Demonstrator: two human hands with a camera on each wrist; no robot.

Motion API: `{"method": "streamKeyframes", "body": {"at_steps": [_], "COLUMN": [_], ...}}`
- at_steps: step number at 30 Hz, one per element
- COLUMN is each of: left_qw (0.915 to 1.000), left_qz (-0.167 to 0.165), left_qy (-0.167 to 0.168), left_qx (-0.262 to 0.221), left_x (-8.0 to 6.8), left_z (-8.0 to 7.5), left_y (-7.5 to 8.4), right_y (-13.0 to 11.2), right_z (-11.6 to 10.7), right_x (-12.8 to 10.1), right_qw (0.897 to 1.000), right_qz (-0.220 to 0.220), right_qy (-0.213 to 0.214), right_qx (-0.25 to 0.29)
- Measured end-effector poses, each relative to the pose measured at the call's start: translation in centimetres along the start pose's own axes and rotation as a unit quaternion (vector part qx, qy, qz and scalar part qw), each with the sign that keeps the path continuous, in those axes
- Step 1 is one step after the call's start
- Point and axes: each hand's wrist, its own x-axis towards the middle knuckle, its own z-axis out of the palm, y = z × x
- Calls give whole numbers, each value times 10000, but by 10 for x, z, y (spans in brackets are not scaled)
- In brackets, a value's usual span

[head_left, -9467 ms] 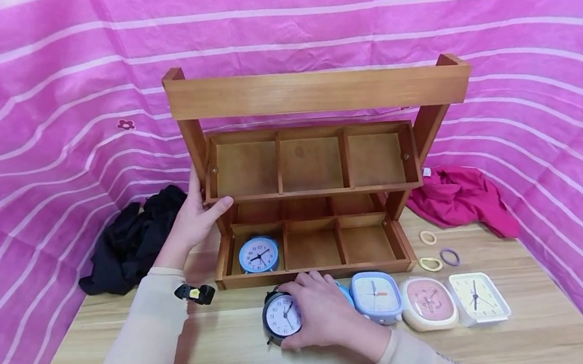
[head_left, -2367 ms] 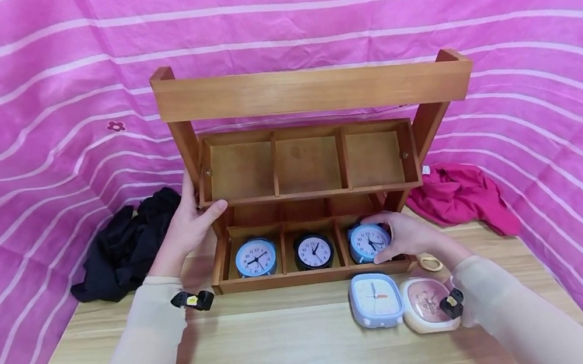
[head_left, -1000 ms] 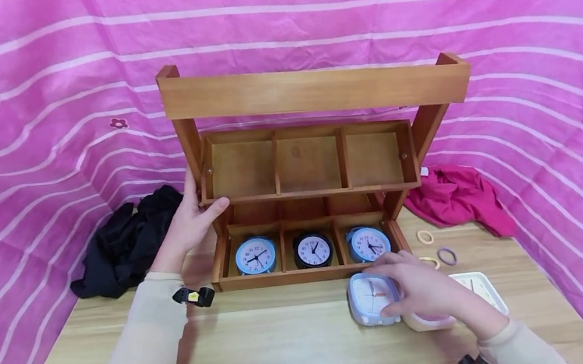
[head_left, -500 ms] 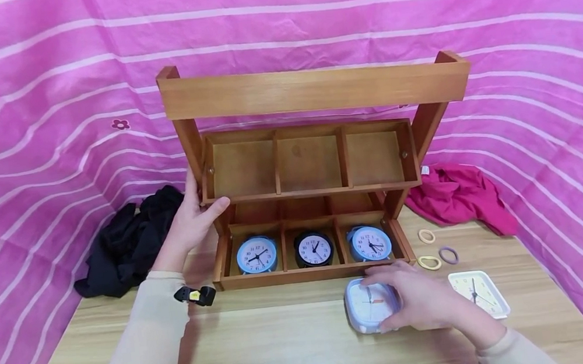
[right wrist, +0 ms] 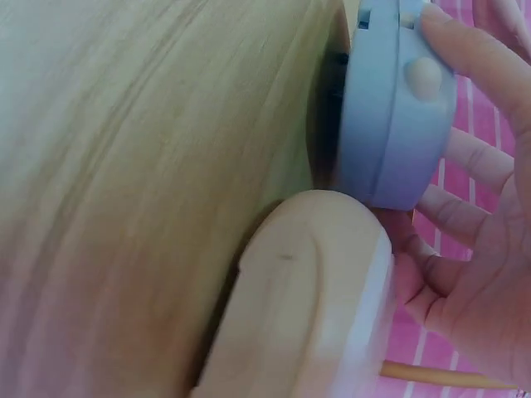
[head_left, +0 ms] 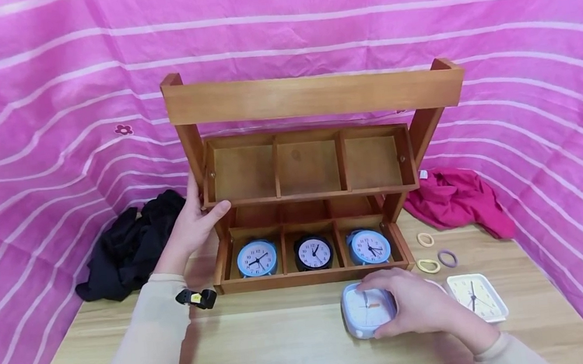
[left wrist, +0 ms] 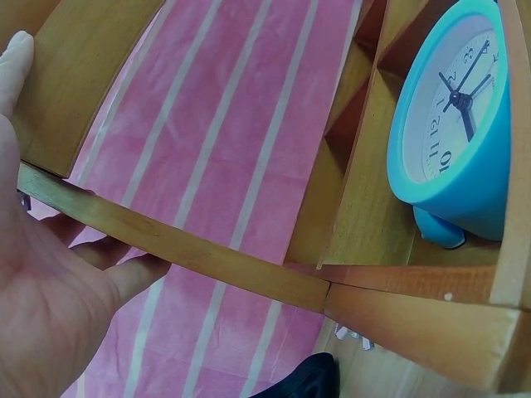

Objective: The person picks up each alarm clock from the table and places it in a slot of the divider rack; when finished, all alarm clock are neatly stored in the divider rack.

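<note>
My left hand (head_left: 190, 230) grips the left side of a two-tier wooden shelf (head_left: 309, 97), thumb over the upper tray's front corner. In the lower tray, one per compartment, stand a blue round alarm clock (head_left: 257, 258), a black one (head_left: 313, 253) and another blue one (head_left: 369, 247). My right hand (head_left: 419, 304) holds a pale lavender-blue square alarm clock (head_left: 369, 315) by its edges, just in front of the tray. The right wrist view shows its side (right wrist: 390, 124) between thumb and fingers, close beside a cream-cased clock (right wrist: 307, 298) that my hand mostly hides in the head view.
A white square clock (head_left: 478, 297) lies to the right. Behind it are a yellow band (head_left: 420, 267), a purple band (head_left: 455, 260) and a beige ring (head_left: 420, 242). Black cloth (head_left: 134, 244) and magenta cloth (head_left: 457, 204) flank the shelf. A pink striped curtain (head_left: 277, 37) surrounds the wooden table (head_left: 265, 348).
The black clock and second blue clock have gone into the middle and right compartments. My right hand has since taken hold of the lavender-blue clock, shifting it slightly left. The left hand stays put.
</note>
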Motion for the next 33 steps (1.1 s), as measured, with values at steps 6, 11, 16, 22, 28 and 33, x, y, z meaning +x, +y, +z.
{"method": "streamKeyframes", "body": {"at_steps": [6, 11, 16, 22, 28, 33], "left_qw": [9996, 9998, 10000, 9999, 9998, 9997], "left_qz": [-134, -83, 12, -9, -32, 94], "left_qy": [-56, -10, 94, 108, 59, 38], "left_qx": [225, 187, 24, 130, 178, 229], "left_x": [-2, -2, -3, -2, -2, 0], "left_z": [6, 6, 3, 1, 0, 0], "left_y": [1, 1, 1, 2, 1, 1], "right_y": [-10, -28, -57, -91, -113, -121], "right_z": [-21, -65, -112, -142, -135, -123], "right_x": [9, 40, 88, 154, 215, 244], "right_qw": [9991, 9958, 9895, 9797, 9784, 9838], "right_qz": [-14, -656, -1053, -1335, -1306, -895], "right_qy": [56, 512, 957, 1486, 1592, 1548], "right_qx": [428, 382, 271, 139, 177, -148]}}
